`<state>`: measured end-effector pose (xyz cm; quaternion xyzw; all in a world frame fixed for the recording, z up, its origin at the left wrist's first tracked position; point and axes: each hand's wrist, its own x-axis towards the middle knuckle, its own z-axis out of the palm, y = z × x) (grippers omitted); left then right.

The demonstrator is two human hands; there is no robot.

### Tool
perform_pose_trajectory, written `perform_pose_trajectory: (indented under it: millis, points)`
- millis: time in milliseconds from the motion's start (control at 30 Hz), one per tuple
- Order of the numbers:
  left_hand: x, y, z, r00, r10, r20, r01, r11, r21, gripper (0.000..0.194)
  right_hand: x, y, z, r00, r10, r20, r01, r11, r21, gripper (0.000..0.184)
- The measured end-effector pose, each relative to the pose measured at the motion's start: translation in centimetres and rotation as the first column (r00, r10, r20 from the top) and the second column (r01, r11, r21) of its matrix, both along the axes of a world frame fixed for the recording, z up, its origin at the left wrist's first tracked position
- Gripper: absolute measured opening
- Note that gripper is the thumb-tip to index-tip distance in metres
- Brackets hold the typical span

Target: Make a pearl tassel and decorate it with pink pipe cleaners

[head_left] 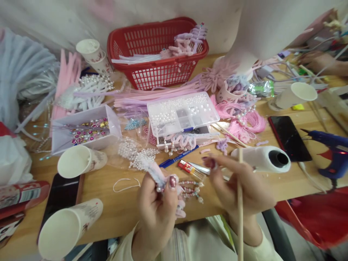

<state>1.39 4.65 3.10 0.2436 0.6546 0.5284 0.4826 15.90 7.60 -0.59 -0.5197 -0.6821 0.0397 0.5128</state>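
Pinched in my left hand (159,204) is a small pink and pale-blue pipe-cleaner piece (159,175) with pearl beads. Strands of pearl and pink beads (191,190) lie just to its right on the table; whether they join the piece I cannot tell. My right hand (241,185) is closed around a thin wooden stick (240,217), which stands nearly upright along the fingers. Its thumb and forefinger come together, slightly blurred; anything between their tips is too small to make out. Beyond the hands are a lighter (191,170) and a blue pen (179,156).
A compartment box of pearls (182,112) stands mid-table before a red basket (157,69). Paper cups (81,161) and a phone (61,197) lie left. A white thread spool (263,158), another phone (289,137) and a glue gun (331,145) lie right. Another person's hand (320,61) shows far right.
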Motion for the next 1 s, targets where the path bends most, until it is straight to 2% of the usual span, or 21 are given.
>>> perform_pose_trajectory:
  millis: [67, 133, 200, 267, 333, 367, 433, 467, 533, 633, 767, 867, 1000]
  points:
    - [-0.2, 0.2, 0.2, 0.998, 0.052, 0.037, -0.052, 0.998, -0.022, 0.032, 0.8, 0.1, -0.4, 0.995, -0.045, -0.09, 0.046, 0.999, 0.007, 0.028]
    - [-0.5, 0.5, 0.2, 0.992, 0.067, 0.107, -0.062, 0.997, -0.048, 0.033, 1.5, 0.2, -0.5, 0.993, -0.006, -0.119, 0.001, 0.999, -0.037, 0.018]
    - [-0.7, 0.7, 0.2, 0.982, 0.045, 0.182, -0.035, 0.998, -0.061, 0.035, 1.9, 0.2, -0.5, 0.994, 0.025, -0.105, -0.037, 0.993, -0.112, 0.011]
    - [-0.9, 0.7, 0.1, 0.968, 0.003, 0.25, 0.012, 0.998, -0.059, 0.037, 1.7, 0.1, -0.4, 0.993, 0.029, -0.114, -0.048, 0.984, -0.169, 0.018]
    - [-0.9, 0.6, 0.0, 0.96, -0.034, 0.278, 0.049, 0.998, -0.048, 0.039, 1.2, 0.0, -0.2, 0.983, 0.04, -0.177, -0.079, 0.972, -0.221, 0.009]
    - [-1.0, 0.5, 0.0, 0.962, -0.048, 0.269, 0.06, 0.998, -0.034, 0.039, 0.8, -0.2, 0.0, 0.974, 0.068, -0.214, -0.12, 0.963, -0.24, 0.012]
    - [-0.9, 0.2, 0.1, 0.978, -0.064, 0.201, 0.063, 0.998, 0.012, 0.036, 0.0, -0.5, 0.7, 0.95, 0.166, -0.263, -0.233, 0.941, -0.246, 0.032]
    - [-0.9, 0.0, 0.1, 0.986, -0.066, 0.151, 0.061, 0.997, 0.039, 0.033, -0.3, -0.6, 1.2, 0.94, 0.228, -0.253, -0.288, 0.929, -0.231, 0.037]
    - [-0.8, -0.4, 0.2, 0.996, -0.056, 0.063, 0.051, 0.996, 0.073, 0.028, -0.8, -0.7, 2.1, 0.929, 0.331, -0.165, -0.359, 0.914, -0.19, 0.037]
    - [-0.6, -1.0, 0.2, 0.999, -0.04, 0.014, 0.039, 0.995, 0.087, 0.026, -1.2, -0.5, 3.0, 0.899, 0.436, -0.042, -0.437, 0.887, -0.15, 0.035]
    - [-0.5, -1.2, -0.2, 0.997, -0.056, -0.052, 0.063, 0.985, 0.162, 0.026, -1.3, 0.0, 3.2, 0.848, 0.529, -0.031, -0.529, 0.84, -0.118, 0.034]
    - [-0.5, -1.1, -0.2, 0.997, -0.059, -0.046, 0.066, 0.986, 0.15, 0.028, -1.3, -0.1, 3.0, 0.853, 0.521, -0.024, -0.52, 0.848, -0.106, 0.033]
    - [-0.6, -0.7, 0.0, 0.993, -0.066, 0.102, 0.062, 0.997, 0.047, 0.036, -1.1, -0.3, 2.7, 0.922, 0.386, -0.014, -0.384, 0.91, -0.155, 0.027]
